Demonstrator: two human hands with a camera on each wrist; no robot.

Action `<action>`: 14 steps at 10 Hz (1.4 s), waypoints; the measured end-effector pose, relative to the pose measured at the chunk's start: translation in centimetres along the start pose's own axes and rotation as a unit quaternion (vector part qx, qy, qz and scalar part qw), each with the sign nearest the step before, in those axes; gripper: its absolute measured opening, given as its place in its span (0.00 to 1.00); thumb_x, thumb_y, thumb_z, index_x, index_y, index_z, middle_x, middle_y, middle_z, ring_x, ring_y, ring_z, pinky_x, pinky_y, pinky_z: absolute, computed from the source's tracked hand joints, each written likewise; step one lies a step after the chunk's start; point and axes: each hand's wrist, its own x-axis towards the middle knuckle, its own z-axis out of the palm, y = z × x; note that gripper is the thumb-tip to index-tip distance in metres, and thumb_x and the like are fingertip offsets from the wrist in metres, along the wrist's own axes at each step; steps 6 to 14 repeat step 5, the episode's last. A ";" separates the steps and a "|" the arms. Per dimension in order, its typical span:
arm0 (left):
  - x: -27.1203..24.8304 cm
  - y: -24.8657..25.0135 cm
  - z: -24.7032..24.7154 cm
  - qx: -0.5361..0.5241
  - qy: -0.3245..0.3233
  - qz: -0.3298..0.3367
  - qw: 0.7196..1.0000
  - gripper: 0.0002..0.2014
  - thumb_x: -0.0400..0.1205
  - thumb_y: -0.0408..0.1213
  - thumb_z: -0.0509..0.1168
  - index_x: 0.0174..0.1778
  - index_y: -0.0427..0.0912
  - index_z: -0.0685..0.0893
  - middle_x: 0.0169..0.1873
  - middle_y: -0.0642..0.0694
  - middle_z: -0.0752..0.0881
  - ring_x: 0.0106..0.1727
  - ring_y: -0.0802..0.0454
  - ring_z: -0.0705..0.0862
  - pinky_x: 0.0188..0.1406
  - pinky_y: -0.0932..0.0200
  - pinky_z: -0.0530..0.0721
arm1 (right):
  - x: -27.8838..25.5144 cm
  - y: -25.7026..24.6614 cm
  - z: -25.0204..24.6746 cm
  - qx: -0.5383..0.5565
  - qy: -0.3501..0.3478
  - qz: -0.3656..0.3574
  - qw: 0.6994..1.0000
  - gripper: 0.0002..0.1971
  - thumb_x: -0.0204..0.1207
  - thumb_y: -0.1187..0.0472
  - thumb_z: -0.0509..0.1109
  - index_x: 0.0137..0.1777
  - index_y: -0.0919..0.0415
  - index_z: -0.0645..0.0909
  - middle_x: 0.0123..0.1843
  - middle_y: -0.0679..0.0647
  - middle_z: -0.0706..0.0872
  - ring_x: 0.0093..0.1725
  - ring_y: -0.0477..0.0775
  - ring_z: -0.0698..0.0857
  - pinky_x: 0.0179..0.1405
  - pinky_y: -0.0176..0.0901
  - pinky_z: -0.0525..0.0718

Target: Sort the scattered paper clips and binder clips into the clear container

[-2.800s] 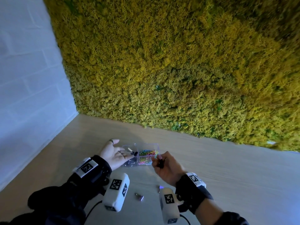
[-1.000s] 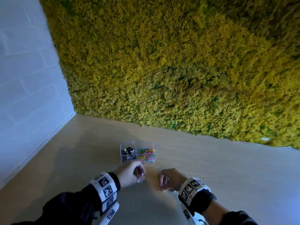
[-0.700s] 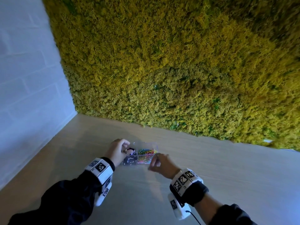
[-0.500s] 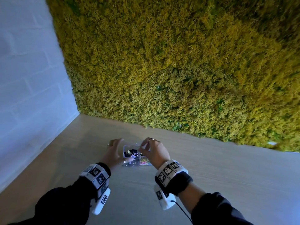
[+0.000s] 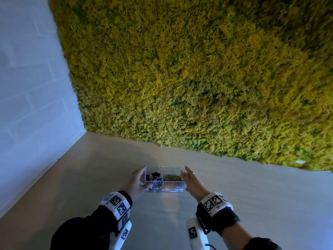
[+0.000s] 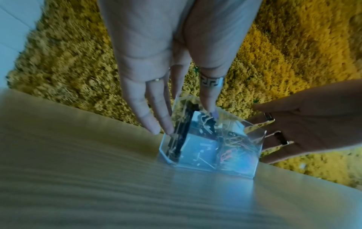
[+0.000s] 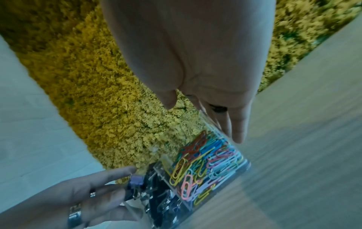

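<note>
Flanking the clear container (image 5: 164, 168) on both short ends, the two hands hold it between flat, straightened fingers. The left hand (image 5: 135, 183) lies against the left end wall, fingers (image 6: 156, 111) extended and close together along the wall, with the thumb reaching over the rim at that end; rings show on two of them. The right hand (image 5: 192, 183) lies against the right end wall, fingers (image 7: 235, 124) likewise straight and pointing down along the wall; whether the thumb touches the rim cannot be told. Neither hand is curled round anything, both being pressed flat to the container. Between the two sets of fingers the container rests on the tabletop (image 5: 252, 195), and a clear divider splits it into two compartments. The compartment next to the left fingers holds the binder clips (image 5: 153, 176), mostly black, one of them purple just beside the left fingertips in the right wrist view. The compartment next to the right fingers holds the paper clips (image 7: 205, 164), a loose heap of yellow, pink, blue, red and green. Beyond the fingertips, well apart from the container, a moss wall (image 5: 180, 69) rises from the far edge of the tabletop. Out past the left hand stands a white brick wall (image 5: 27, 87). Both wrists carry bands with black-and-white markers.
</note>
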 end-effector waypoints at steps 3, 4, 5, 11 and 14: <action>-1.0 4.1 2.0 0.014 -0.054 0.019 0.998 0.43 0.77 0.43 0.67 0.81 0.46 0.45 0.79 0.45 0.61 0.67 0.45 0.78 0.54 0.59 0.80 | -1.1 2.3 -3.9 0.013 0.107 0.005 0.994 0.31 0.82 0.55 0.57 0.80 0.63 0.49 0.81 0.64 0.58 0.80 0.59 0.59 0.79 0.50 0.57; -1.7 5.3 0.8 0.038 -0.042 0.019 0.998 0.39 0.77 0.45 0.65 0.80 0.45 0.51 0.78 0.45 0.65 0.69 0.46 0.77 0.58 0.60 0.80 | -2.3 1.4 -5.2 -0.004 0.125 -0.006 0.992 0.31 0.81 0.53 0.58 0.79 0.62 0.52 0.79 0.65 0.62 0.78 0.60 0.63 0.78 0.53 0.62; -3.6 6.0 -0.4 0.073 -0.091 0.024 0.993 0.33 0.78 0.46 0.65 0.77 0.46 0.60 0.74 0.45 0.71 0.68 0.49 0.77 0.55 0.66 0.78 | -6.0 0.4 -5.9 -0.040 0.110 -0.017 0.993 0.30 0.80 0.48 0.58 0.78 0.60 0.57 0.78 0.59 0.65 0.77 0.58 0.65 0.75 0.48 0.63; -3.6 6.0 -0.4 0.073 -0.091 0.024 0.993 0.33 0.78 0.46 0.65 0.77 0.46 0.60 0.74 0.45 0.71 0.68 0.49 0.77 0.55 0.66 0.78 | -6.0 0.4 -5.9 -0.040 0.110 -0.017 0.993 0.30 0.80 0.48 0.58 0.78 0.60 0.57 0.78 0.59 0.65 0.77 0.58 0.65 0.75 0.48 0.63; -3.6 6.0 -0.4 0.073 -0.091 0.024 0.993 0.33 0.78 0.46 0.65 0.77 0.46 0.60 0.74 0.45 0.71 0.68 0.49 0.77 0.55 0.66 0.78 | -6.0 0.4 -5.9 -0.040 0.110 -0.017 0.993 0.30 0.80 0.48 0.58 0.78 0.60 0.57 0.78 0.59 0.65 0.77 0.58 0.65 0.75 0.48 0.63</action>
